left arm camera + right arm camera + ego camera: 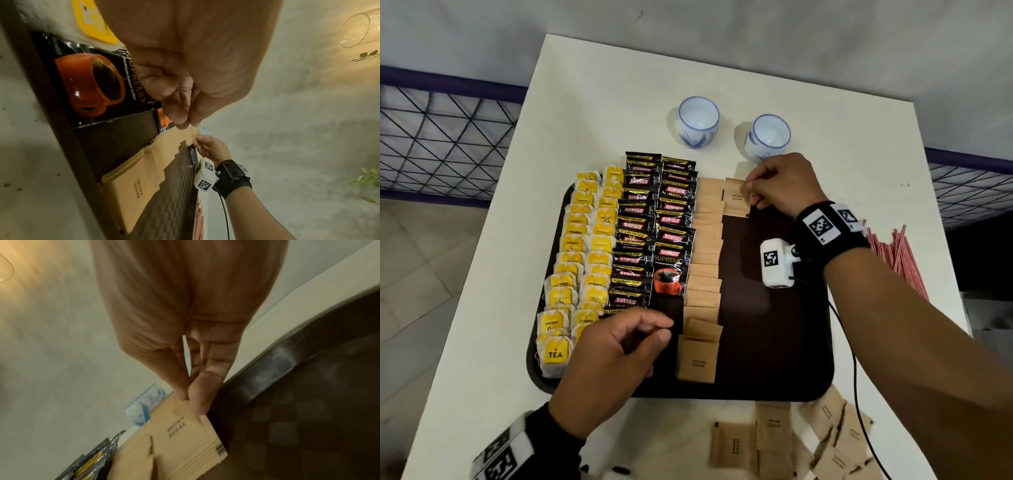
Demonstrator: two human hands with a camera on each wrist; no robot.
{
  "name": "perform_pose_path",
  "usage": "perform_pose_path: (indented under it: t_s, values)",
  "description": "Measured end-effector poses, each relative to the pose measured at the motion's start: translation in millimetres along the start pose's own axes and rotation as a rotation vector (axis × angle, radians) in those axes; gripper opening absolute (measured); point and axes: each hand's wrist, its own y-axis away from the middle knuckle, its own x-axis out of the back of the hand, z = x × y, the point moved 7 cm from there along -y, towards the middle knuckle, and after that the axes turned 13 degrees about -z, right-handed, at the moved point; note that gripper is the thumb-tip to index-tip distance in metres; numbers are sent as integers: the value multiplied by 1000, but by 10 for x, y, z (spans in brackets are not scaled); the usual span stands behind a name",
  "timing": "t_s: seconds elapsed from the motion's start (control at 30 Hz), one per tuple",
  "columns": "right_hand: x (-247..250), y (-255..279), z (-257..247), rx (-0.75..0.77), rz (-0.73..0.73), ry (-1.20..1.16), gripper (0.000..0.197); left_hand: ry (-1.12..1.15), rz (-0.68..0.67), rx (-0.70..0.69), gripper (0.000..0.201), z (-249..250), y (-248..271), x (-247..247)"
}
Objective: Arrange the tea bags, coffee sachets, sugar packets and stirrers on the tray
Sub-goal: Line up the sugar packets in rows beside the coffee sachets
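A dark brown tray (774, 325) holds two columns of yellow tea bags (578, 260), two columns of black coffee sachets (654, 226) and one column of brown sugar packets (703, 274). At the tray's far edge, just right of that column, my right hand (751, 192) pinches the corner of a brown sugar packet (736, 197) between thumb and fingers. The right wrist view shows the pinch (188, 400) on this packet (185, 434), with layered packet edges under it. My left hand (654, 334) hovers over the tray's near left, fingers curled and holding nothing. Red-striped stirrers (893, 253) lie on the table right of the tray.
Two white and blue cups (698, 121) (767, 137) stand on the white table beyond the tray. Several loose sugar packets (808, 442) lie on the table in front of the tray. The tray's right half is bare. A black cable runs from my right wrist.
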Motion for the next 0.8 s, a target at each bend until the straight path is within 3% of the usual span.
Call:
perform_pose_path:
  t_s: [0.23,0.5,0.67,0.8]
  values:
    - [-35,-3,34,-7,35,-8,5,13,-3,4,28,-19,12,-10]
    - [66,144,10,-22,82,-46,17,36,-5,3,28,0,20,-8]
    - [289,959,296,-35,175,-217,11,19,-43,-26,25,100,30,-100]
    - [202,2043,1029,-213,220,-338,10,-122,-194,-30,23,181,37,-406]
